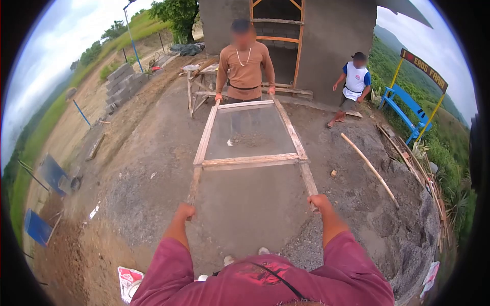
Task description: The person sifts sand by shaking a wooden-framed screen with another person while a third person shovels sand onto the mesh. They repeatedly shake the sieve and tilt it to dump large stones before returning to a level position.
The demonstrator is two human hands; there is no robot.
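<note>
A wooden frame with a mesh screen [250, 133] is held level between me and a person [245, 66] in a brown long-sleeved top, who grips its far handles with both hands. My left hand [187, 210] is closed round the near left handle, and my right hand [318, 202] is closed round the near right one. A small heap of dark material [251, 139] shows on or through the mesh. Grey sand [245, 204] lies on the ground below the frame.
Another person [356, 81] stands at the right near a blue bench [406, 107]. A long pole [370, 170] lies on the ground to the right. Concrete blocks [124, 86], a wooden workbench [196, 92] and a blue container [38, 227] are on the left. Behind stands a grey wall [326, 46].
</note>
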